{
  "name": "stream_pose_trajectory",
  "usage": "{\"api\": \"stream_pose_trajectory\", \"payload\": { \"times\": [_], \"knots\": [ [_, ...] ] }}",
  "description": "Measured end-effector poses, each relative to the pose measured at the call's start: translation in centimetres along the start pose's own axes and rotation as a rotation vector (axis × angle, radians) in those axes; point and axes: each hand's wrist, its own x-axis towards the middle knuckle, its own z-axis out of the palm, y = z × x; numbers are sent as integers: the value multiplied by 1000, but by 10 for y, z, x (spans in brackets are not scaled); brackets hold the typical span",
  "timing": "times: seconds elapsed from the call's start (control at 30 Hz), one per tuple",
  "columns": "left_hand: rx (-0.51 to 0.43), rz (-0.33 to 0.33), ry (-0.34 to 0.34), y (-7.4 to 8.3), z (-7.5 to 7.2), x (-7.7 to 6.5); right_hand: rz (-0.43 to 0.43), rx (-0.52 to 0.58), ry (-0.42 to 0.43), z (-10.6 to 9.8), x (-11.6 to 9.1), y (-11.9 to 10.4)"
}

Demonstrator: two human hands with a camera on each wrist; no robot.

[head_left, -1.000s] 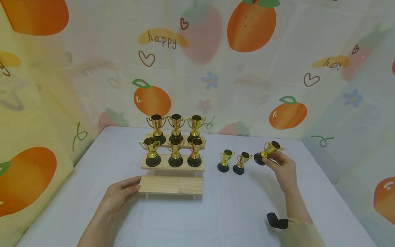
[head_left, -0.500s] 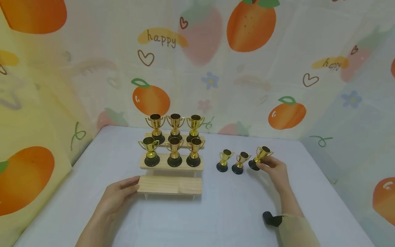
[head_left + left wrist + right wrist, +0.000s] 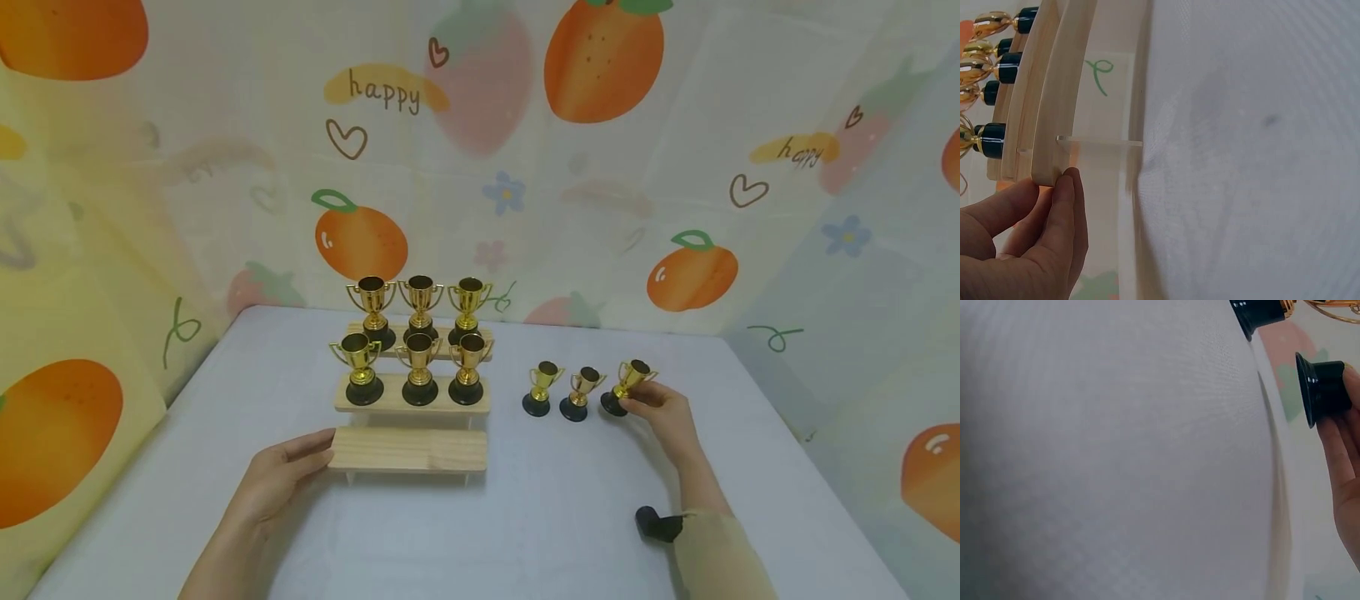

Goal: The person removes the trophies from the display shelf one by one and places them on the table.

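Note:
In the head view my left hand (image 3: 273, 479) grips the left end of the lowest step of a wooden tiered display stand (image 3: 408, 450). The left wrist view shows thumb and fingers (image 3: 1063, 206) pinching that board's edge. My right hand (image 3: 667, 421) holds a small gold trophy cup (image 3: 626, 382) with a black base, slightly tilted, right of two similar upright trophies (image 3: 541, 387) on the table. In the right wrist view the black base (image 3: 1324, 387) sits between thumb and fingers; its cup is out of frame. Whether the base touches the table I cannot tell.
Three gold trophies (image 3: 420, 367) stand on the middle step and three more (image 3: 422, 304) on the top step behind. A white cloth (image 3: 525, 517) covers the table. A fruit-print curtain (image 3: 570, 192) hangs behind and at both sides.
My right hand has brought its trophy left and down, closer to the two on the table, and the trophy is less tilted. My left hand keeps its hold on the stand.

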Motion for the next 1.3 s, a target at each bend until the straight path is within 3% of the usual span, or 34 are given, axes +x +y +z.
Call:
{"api": "stream_pose_trajectory", "payload": {
  "times": [0.33,0.73,1.3],
  "knots": [
    [0,-4,0,0,0,-1,13,1,-67,1,1,0],
    [-33,10,-22,-5,-1,0,5,-84,-103,2,3,9],
    [-13,17,-26,-2,-1,-1,-11,-88,-123,5,5,9]
  ]
}}
